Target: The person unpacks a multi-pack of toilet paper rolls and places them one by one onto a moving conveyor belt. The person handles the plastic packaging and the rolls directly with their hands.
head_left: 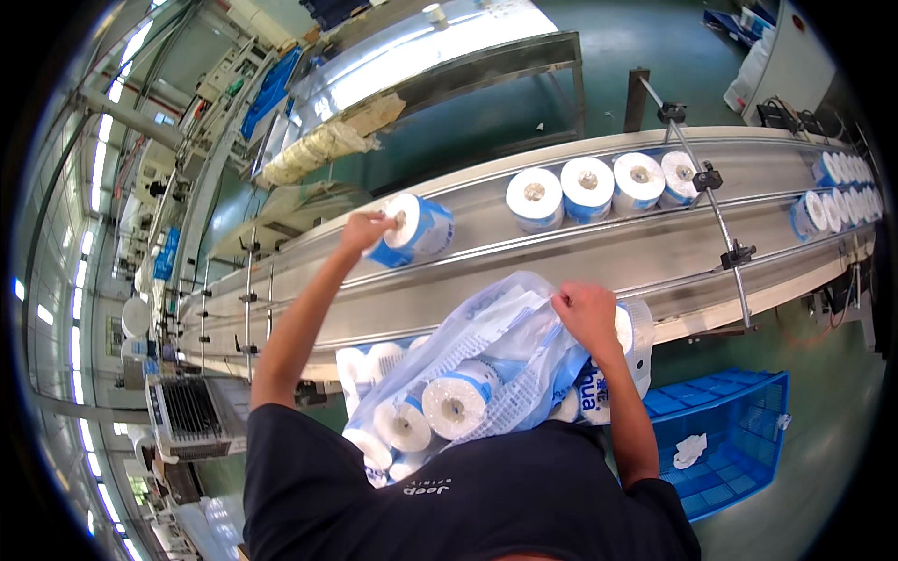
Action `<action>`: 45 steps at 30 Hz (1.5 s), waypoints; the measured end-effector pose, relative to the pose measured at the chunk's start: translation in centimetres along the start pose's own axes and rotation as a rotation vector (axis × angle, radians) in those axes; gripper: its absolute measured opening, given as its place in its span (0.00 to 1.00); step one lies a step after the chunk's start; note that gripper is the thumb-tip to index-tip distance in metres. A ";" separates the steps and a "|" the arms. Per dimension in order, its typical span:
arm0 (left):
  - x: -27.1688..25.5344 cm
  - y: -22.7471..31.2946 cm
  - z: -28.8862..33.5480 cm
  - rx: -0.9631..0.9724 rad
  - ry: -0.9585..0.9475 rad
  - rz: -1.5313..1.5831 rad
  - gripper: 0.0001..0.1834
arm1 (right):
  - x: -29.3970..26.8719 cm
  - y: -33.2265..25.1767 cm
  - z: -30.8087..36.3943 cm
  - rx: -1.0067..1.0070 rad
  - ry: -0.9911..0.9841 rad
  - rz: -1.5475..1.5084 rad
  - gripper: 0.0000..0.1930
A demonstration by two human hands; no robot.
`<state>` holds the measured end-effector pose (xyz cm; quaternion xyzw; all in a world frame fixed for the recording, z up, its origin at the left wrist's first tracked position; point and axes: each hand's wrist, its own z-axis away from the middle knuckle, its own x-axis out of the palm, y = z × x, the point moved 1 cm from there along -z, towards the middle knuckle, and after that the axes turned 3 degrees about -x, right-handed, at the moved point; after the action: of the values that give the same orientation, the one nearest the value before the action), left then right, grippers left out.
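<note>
My left hand (367,231) reaches over the conveyor and grips a toilet roll (428,227) in blue-and-white wrap, fingers at its core hole. A second blue-wrapped shape shows just beneath that roll, partly hidden. In front of my body lies a translucent printed plastic bag (505,323), and my right hand (587,316) is closed on its upper edge. Under and inside the bag are several rolls, among them a wrapped roll (458,402) with its end facing me. Bag film and my arms hide part of this pile.
Upright rolls (587,187) stand in a row on the conveyor (486,238), with more rolls (835,213) at its far right. Metal guide rails and a crossing rod (711,192) run over the belt. A blue crate (720,439) holding white scrap sits at lower right. Beyond is a steel table (440,70).
</note>
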<state>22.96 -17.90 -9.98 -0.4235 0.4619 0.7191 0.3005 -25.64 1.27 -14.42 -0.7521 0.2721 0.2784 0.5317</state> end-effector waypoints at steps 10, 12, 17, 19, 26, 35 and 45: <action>5.2 6.8 6.0 0.490 0.197 -0.450 0.26 | 0.0 0.1 0.2 0.008 -0.008 -0.014 0.13; 3.1 7.7 6.7 0.497 0.270 -0.367 0.26 | -0.3 -0.1 0.1 0.018 -0.004 -0.027 0.13; 2.0 1.2 4.8 0.279 0.424 0.427 0.30 | -0.6 -0.6 0.0 0.044 -0.005 -0.036 0.13; 3.6 -3.5 3.8 -0.041 0.046 0.730 0.30 | -0.4 -0.6 -0.1 0.036 -0.019 -0.015 0.13; 10.4 -1.7 3.7 -0.052 -0.077 0.768 0.28 | -0.4 -0.7 0.0 0.018 -0.013 -0.048 0.13; 14.3 6.0 5.7 0.059 -0.160 0.832 0.22 | 0.0 0.0 0.5 -0.018 0.039 -0.042 0.13; 15.6 7.7 6.7 0.243 -0.414 0.702 0.25 | 0.6 0.7 0.6 -0.049 0.087 0.039 0.14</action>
<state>7.22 -14.17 -19.23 -0.0485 0.5895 0.7879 0.1715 -25.75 1.62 -15.46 -0.7710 0.3026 0.2623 0.4952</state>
